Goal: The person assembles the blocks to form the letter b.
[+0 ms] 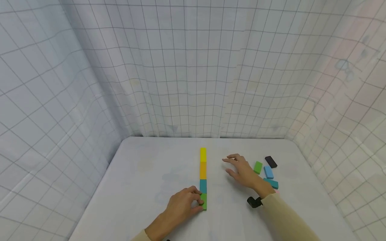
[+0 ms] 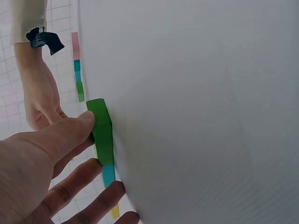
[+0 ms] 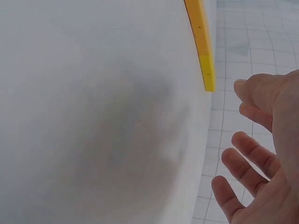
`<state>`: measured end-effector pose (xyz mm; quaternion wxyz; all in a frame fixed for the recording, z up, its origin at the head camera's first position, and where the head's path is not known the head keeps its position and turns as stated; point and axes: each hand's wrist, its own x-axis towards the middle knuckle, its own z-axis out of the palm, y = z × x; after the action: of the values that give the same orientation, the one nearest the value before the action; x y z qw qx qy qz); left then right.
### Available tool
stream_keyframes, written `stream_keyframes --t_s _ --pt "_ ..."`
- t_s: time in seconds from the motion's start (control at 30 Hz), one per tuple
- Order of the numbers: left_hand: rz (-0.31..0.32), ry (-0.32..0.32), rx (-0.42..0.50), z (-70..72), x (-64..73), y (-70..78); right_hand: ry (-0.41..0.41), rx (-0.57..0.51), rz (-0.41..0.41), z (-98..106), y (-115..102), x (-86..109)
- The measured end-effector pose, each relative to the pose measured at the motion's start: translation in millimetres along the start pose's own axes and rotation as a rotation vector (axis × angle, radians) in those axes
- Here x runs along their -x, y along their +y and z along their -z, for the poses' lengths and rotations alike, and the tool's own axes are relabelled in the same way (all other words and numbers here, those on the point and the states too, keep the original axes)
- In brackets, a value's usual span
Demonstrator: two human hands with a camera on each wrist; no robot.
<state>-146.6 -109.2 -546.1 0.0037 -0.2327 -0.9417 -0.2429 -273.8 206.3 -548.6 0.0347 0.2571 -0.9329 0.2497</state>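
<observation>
A straight row of blocks runs away from me on the white table: yellow (image 1: pixel 203 154), orange (image 1: pixel 203 170), teal (image 1: pixel 203 186), and green (image 1: pixel 204 198) nearest. My left hand (image 1: pixel 182 204) pinches the green block with thumb and index finger, while its other fingers spread beside the row. In the left wrist view the green block (image 2: pixel 103 135) touches the teal one (image 2: pixel 108 175). My right hand (image 1: pixel 242 172) hovers to the right of the row, fingers parted and holding nothing. The right wrist view has the yellow block (image 3: pixel 206 72) a little away from that hand.
Right of my right hand lie loose blocks: a green one (image 1: pixel 257 167), a light blue one (image 1: pixel 268 172), a black one (image 1: pixel 271 162) and a teal one (image 1: pixel 271 183). A pink block (image 1: pixel 277 191) is mostly hidden by the right forearm. Grid-patterned cloth (image 1: pixel 193 83) surrounds the table.
</observation>
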Motion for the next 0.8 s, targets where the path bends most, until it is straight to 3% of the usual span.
stream_keyframes --t_s 0.47,0.8 --pt "-0.009 0.013 0.008 0.2 0.3 0.3 0.160 0.018 0.033 25 36 20.7" --pt "0.001 0.000 0.007 2.0 -0.1 3.0 0.131 0.046 -0.091 50 57 36.2"
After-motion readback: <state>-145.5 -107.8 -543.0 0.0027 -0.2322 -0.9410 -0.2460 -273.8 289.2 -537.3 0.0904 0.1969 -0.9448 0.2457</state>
